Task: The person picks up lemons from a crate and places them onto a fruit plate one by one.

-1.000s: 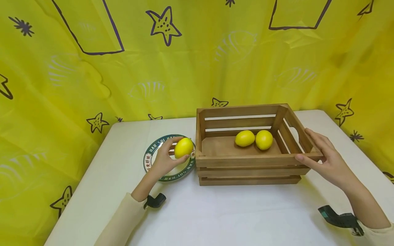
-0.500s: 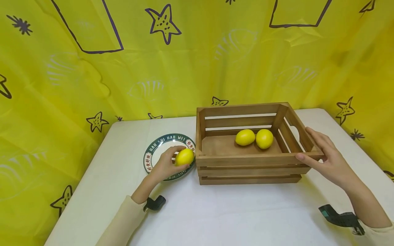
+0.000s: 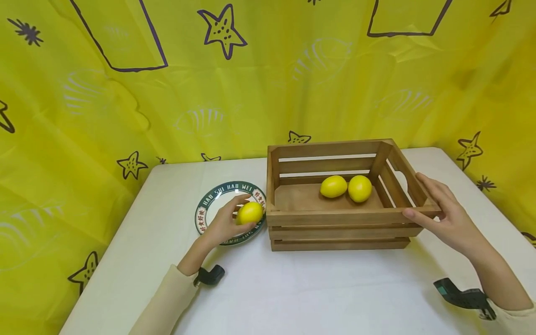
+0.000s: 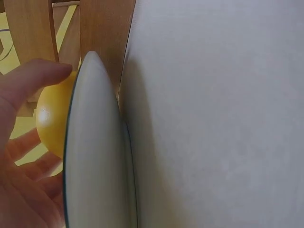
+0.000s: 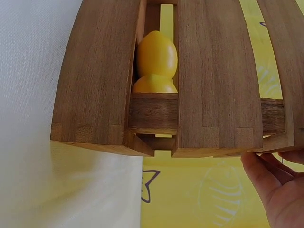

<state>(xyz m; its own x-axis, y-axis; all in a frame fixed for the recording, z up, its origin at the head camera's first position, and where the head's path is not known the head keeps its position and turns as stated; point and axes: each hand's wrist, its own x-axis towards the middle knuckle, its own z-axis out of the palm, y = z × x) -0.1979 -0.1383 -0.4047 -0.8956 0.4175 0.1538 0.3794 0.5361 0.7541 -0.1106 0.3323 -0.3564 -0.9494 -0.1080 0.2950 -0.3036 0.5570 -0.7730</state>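
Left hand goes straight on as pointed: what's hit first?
Probably the left end of the wooden crate, held lemon leading, unless the plate rim catches the lemon first; heights are unclear.

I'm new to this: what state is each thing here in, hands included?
Lemon: held over the plate, contact unclear
Left hand: gripping that lemon
Plate: face up, beside the crate
Crate: upright, open-topped
Second lemon: lying in the crate
Third lemon: lying beside it
Right hand: holding the crate's near right corner
Curtain: hanging, slightly wrinkled
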